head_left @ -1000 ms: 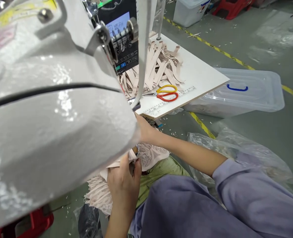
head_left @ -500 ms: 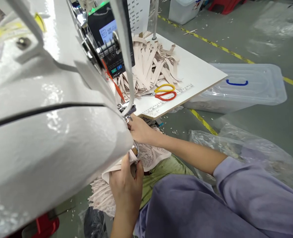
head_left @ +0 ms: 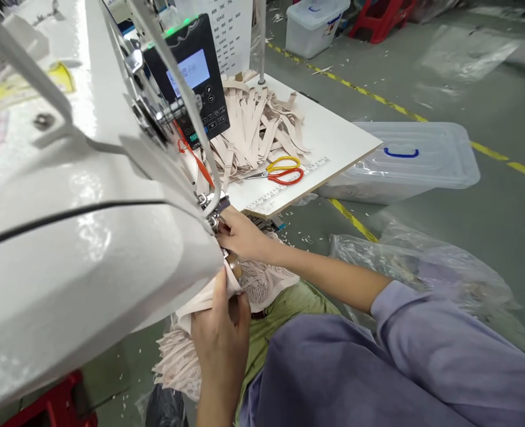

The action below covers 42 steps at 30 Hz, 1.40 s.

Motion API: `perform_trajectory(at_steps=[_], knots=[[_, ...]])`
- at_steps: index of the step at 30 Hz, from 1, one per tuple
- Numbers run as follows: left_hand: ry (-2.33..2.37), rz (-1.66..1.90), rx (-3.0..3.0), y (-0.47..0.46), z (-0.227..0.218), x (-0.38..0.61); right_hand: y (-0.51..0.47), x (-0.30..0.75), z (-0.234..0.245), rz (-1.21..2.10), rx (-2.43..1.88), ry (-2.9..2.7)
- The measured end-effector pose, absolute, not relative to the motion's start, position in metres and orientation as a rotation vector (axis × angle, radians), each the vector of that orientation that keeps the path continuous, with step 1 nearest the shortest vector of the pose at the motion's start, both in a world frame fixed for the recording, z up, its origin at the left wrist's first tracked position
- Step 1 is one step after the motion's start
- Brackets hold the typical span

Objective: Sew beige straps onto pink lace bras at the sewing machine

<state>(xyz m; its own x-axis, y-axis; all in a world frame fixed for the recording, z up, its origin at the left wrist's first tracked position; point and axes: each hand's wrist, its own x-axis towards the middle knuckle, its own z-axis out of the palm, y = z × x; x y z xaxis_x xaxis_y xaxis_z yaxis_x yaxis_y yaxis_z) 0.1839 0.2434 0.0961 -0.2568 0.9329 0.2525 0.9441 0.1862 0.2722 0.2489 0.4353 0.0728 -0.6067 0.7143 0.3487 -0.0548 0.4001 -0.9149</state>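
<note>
At the needle end of a white sewing machine [head_left: 156, 237], my left hand [head_left: 220, 338] is closed, its thumb and fingers pinching a pale pink elastic band [head_left: 232, 276]. A pale pink lace garment [head_left: 262, 284], which looks like a bra, hangs beside it over my lap. Close by the presser foot [head_left: 212, 222], my right hand [head_left: 247, 237] has its fingers curled together. Their tips are partly hidden by the machine, and what they hold cannot be made out. More gathered lace [head_left: 178, 359] hangs below the machine, left of my left hand.
Scissors [head_left: 282, 170] with yellow and red handles lie on the white table [head_left: 329, 136], beside a heap of pale strips [head_left: 253, 124]. A control screen [head_left: 189, 77] stands behind the needle area. A lidded plastic box [head_left: 422, 154] and plastic sheeting [head_left: 422, 279] are on the floor.
The view has shifted, so the table and control screen appear further left and slightly lower. Both hands remain by the presser foot; more of the elastic band shows above my left hand.
</note>
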Motion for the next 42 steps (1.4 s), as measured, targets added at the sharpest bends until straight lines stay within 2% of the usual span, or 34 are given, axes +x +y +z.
perform_trajectory(at_steps=[6,13,20,25,27,29,31,33,34,36,37,40,42], knots=[[-2.378,-0.624,-1.85,0.235,0.098,0.184,0.426,0.253,0.072,1.313,-0.56,-1.816],[-2.431,-0.702,-1.61,0.227,0.079,0.184,0.406,0.292,0.058,1.662,-0.705,-1.592],[-2.269,-0.567,-1.858,0.208,0.065,0.239,0.359,0.339,0.067,1.83,-0.652,-1.775],[-2.289,-0.891,-2.245,0.184,0.091,0.249,0.348,0.36,0.071,2.049,-0.742,-1.44],[-2.151,-1.003,-2.238,0.186,0.107,0.24,0.35,0.365,0.074,2.146,-0.635,-1.604],[-2.021,-0.899,-2.279,0.196,0.118,0.231,0.353,0.365,0.077,2.259,-0.32,-1.948],[-2.144,-0.677,-2.359,0.21,0.117,0.221,0.353,0.36,0.077,2.097,-0.12,-2.34],[-2.574,-0.634,-2.197,0.222,0.106,0.21,0.35,0.352,0.071,1.556,-0.226,-2.69],[-2.84,-0.741,-2.034,0.226,0.099,0.204,0.347,0.347,0.066,1.237,-0.323,-2.776],[-3.248,-1.123,-1.77,0.231,0.085,0.194,0.342,0.339,0.054,0.746,-0.424,-2.772],[-3.384,-1.426,-1.675,0.232,0.079,0.19,0.34,0.336,0.047,0.602,-0.416,-2.721],[-3.476,-2.314,-1.418,0.228,0.069,0.186,0.339,0.333,0.035,0.444,-0.331,-2.514],[-3.403,-2.665,-1.196,0.223,0.066,0.187,0.339,0.336,0.035,0.498,-0.288,-2.423]])
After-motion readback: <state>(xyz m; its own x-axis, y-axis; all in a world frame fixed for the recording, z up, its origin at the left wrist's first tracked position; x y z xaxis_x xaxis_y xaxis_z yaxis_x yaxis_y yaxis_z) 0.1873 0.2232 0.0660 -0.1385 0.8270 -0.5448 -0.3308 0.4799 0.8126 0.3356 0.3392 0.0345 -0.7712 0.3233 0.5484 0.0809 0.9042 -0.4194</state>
